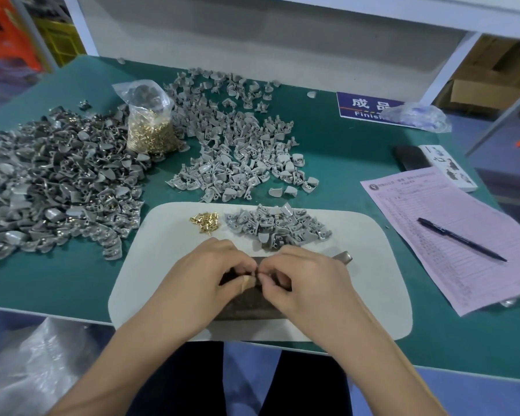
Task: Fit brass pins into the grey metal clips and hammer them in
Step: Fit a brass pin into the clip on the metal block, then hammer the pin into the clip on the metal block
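My left hand (204,274) and my right hand (305,279) meet fingertip to fingertip over a dark metal block (246,303) on a white mat (370,265). Between the fingertips sits a small part, mostly hidden; which hand holds it I cannot tell. A taped fingertip shows on my left hand. A small heap of brass pins (205,223) and a heap of grey clips (278,228) lie on the mat just beyond my hands. Part of a metal tool (344,257) pokes out behind my right hand.
A big pile of clips with pins (51,181) covers the left of the green table (342,151). A bag of brass pins (150,127) and loose grey clips (237,139) lie behind. A pink form (451,235) with a pen (460,239) lies right.
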